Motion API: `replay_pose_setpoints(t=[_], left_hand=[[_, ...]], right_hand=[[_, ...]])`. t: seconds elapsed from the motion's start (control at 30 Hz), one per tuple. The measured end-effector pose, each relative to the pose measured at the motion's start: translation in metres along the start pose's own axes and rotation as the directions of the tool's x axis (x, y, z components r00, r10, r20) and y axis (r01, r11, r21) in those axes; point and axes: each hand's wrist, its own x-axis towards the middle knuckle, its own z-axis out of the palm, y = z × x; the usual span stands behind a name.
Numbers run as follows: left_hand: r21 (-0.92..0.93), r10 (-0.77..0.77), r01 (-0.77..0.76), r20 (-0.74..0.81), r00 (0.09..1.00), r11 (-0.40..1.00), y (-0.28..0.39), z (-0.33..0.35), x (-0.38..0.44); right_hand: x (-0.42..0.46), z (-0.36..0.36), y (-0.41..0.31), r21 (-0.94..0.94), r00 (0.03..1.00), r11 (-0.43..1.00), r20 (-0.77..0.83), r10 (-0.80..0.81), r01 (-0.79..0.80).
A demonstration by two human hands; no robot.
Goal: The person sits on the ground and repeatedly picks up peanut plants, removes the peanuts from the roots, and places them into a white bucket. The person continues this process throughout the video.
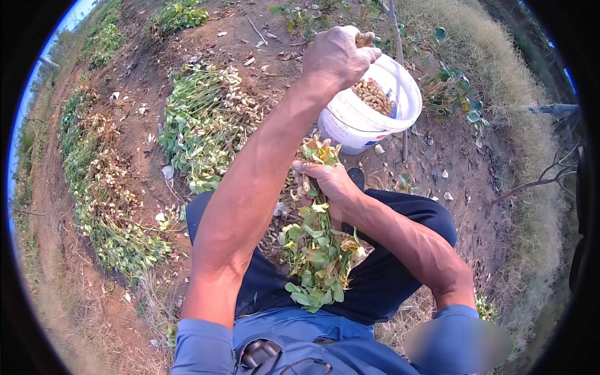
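Note:
My left hand (340, 55) is raised beside the near left rim of a white plastic bucket (349, 123), its fingers closed around a few peanut pods (365, 39). Inside the bucket lies a heap of unshelled peanuts (374, 97). Below it, my right hand (328, 185) grips the stems of a bunch of peanut plants (318, 253), whose leaves hang down between my knees. Some pods and yellowed leaves stick out at the top of this bunch, by my right thumb.
A pile of pulled peanut plants (201, 126) with pods lies on the soil at left, and a longer row of them (108, 187) farther left. A thin upright stick (398, 37) stands behind the bucket. Dry grass (520, 140) and a bare branch (529, 185) are at right.

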Motion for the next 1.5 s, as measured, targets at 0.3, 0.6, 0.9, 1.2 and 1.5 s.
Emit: replay_pose_setpoints(t=[0.3, 0.6, 0.9, 1.2, 1.5], left_hand=[[-0.294, -0.081, 0.048, -0.100, 0.992, 0.955, 0.001, -0.055, -0.082], [-0.682, -0.411, 0.477, 0.274, 0.870, 0.555, -0.008, -0.053, -0.207], [-0.787, -0.331, 0.481, 0.368, 0.869, 0.387, -0.016, -0.066, -0.218], [-0.669, -0.338, 0.510, 0.382, 0.860, 0.540, -0.009, -0.084, -0.224], [-0.862, -0.281, 0.495, 0.452, 0.847, 0.106, -0.033, -0.120, -0.257]], right_hand=[[-0.020, -0.013, -0.030, 0.121, 0.995, 0.989, -0.075, -0.071, 0.080], [-0.021, -0.013, -0.034, 0.149, 0.992, 0.983, 0.051, -0.116, 0.107], [-0.020, 0.000, -0.025, 0.165, 0.985, 0.975, 0.060, -0.159, 0.148], [-0.018, 0.001, -0.019, -0.106, 0.961, 0.975, 0.216, -0.172, 0.198], [-0.034, 0.012, -0.030, 0.043, 0.858, 0.999, 0.514, -0.023, 0.001]])
